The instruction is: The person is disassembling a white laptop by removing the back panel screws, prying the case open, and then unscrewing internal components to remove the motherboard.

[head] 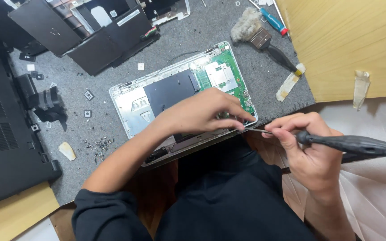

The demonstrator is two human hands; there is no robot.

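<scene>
My left hand (202, 114) presses flat, fingers curled, on the opened laptop's (132, 100) near-right edge. My right hand (307, 149) grips a black-handled tool (358, 145), tip at that corner.

Left hand (202, 114) flat, right hand (307, 147) fisted.

Opened silver laptop base (130, 100), green board exposed, lying tilted under the left fingers, thin black-handled soldering iron (349, 143) between right fingers, tip at its corner.
</scene>
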